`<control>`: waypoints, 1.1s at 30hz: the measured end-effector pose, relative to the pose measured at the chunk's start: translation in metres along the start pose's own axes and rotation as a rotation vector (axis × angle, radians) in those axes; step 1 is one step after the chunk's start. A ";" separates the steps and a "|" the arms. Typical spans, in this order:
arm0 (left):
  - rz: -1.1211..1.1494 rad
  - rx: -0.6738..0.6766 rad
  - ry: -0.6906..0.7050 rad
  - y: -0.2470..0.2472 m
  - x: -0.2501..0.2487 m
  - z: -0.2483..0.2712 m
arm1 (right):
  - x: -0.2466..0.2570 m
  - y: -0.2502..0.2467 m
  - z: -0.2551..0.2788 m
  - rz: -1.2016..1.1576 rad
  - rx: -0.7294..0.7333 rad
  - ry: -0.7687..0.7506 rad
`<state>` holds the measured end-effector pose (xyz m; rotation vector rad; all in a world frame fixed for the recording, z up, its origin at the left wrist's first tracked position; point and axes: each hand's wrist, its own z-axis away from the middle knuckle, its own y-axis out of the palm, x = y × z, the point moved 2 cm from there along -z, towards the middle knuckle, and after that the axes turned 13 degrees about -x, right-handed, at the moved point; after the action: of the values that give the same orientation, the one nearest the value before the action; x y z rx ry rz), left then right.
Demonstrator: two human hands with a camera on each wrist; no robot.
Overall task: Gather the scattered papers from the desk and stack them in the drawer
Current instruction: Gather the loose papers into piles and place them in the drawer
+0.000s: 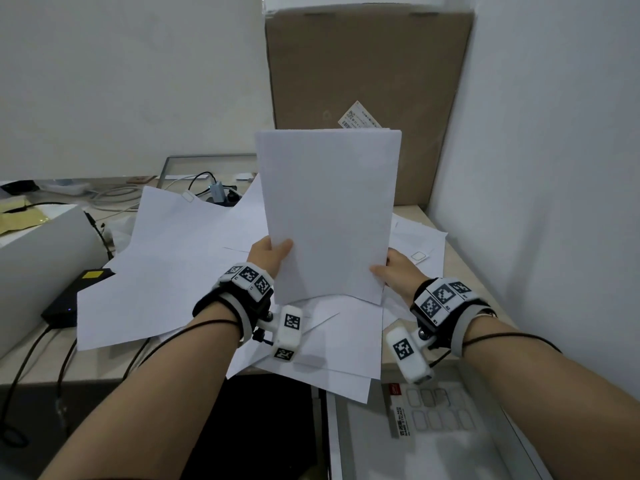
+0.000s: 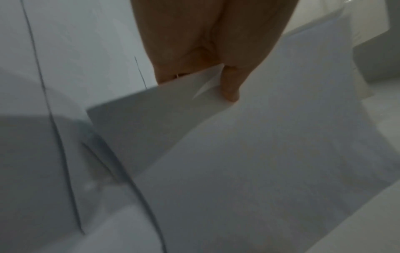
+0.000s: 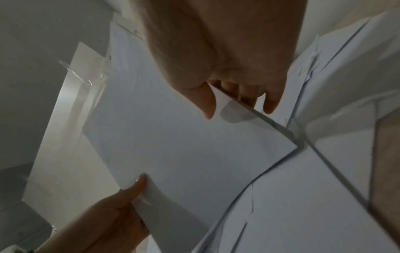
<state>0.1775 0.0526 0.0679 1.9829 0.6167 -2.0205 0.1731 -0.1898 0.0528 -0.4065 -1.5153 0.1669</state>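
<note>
The raised stack of papers (image 1: 329, 216) is hiding both hands' fingers; left hand (image 1: 268, 256) and right hand (image 1: 398, 271) are each pinching its lower side edges, grip between thumb and fingers.

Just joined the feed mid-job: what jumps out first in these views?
A squared-up sheaf of white paper stands upright at centre, the left hand and right hand each gripping a lower side edge. Loose white sheets sprawl over the beige desk below it, with a tall brown cardboard box against the wall behind.
</note>
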 end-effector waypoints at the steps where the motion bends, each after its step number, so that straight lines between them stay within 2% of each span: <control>1: -0.018 -0.002 0.013 0.000 -0.005 0.003 | -0.002 -0.003 0.001 -0.006 0.001 -0.001; 3: -0.043 0.023 0.008 -0.001 -0.012 0.008 | -0.001 -0.012 0.009 -0.037 -0.013 0.002; 6: -0.032 0.105 -0.100 -0.002 -0.013 0.016 | -0.003 -0.027 0.025 -0.100 -0.013 0.035; 8: 0.011 0.155 -0.187 -0.002 -0.008 0.028 | -0.006 -0.036 0.037 -0.081 -0.024 0.004; 11: 0.098 0.310 -0.267 0.001 0.003 0.056 | -0.016 -0.045 0.048 0.016 -0.147 -0.093; 18: -0.080 0.429 -0.375 0.003 0.040 0.105 | -0.043 -0.061 0.069 0.059 -0.293 -0.054; 21: -0.090 0.361 -0.284 0.005 0.044 0.114 | -0.044 -0.064 0.077 0.056 -0.236 -0.060; 23: -0.078 0.295 -0.233 0.006 0.044 0.113 | -0.044 -0.064 0.078 0.020 -0.141 -0.034; 26: -0.050 0.251 -0.222 0.006 0.048 0.109 | -0.048 -0.060 0.073 0.036 -0.029 -0.001; 30: -0.044 0.245 -0.243 0.007 0.048 0.094 | -0.051 -0.057 0.056 0.018 -0.184 0.068; 33: -0.136 0.073 -0.169 -0.006 0.044 0.059 | -0.050 -0.056 0.036 0.014 -0.304 0.087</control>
<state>0.1207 0.0361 0.0242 1.8282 0.6654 -2.2931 0.1265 -0.2541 0.0261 -0.6581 -1.4551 -0.0718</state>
